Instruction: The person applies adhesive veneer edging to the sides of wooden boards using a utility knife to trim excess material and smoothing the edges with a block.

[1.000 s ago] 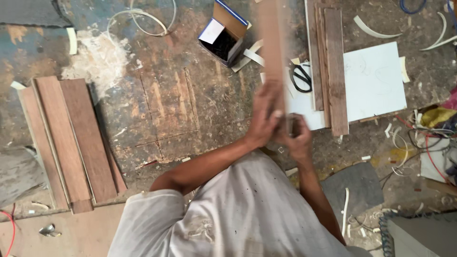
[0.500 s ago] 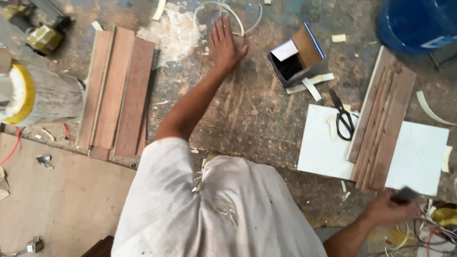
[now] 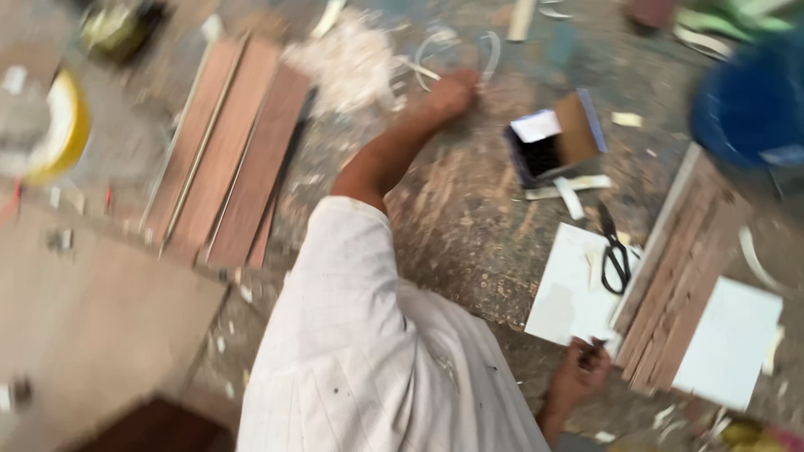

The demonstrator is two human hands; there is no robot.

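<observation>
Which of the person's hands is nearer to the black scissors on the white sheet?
The right. The right hand rests at the white sheet's near edge, just below the black scissors. The left hand is stretched far across the floor, past the small open box.

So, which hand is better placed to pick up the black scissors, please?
Probably the right hand: it is beside the white sheet bearing the scissors; the left hand reaches far off by the shavings.

A small dark object [image 3: 596, 345], too blurred to identify, sat pinched at a white sheet's [image 3: 578, 293] near edge. Pale curled strips [image 3: 456, 50] lay on the floor.
</observation>
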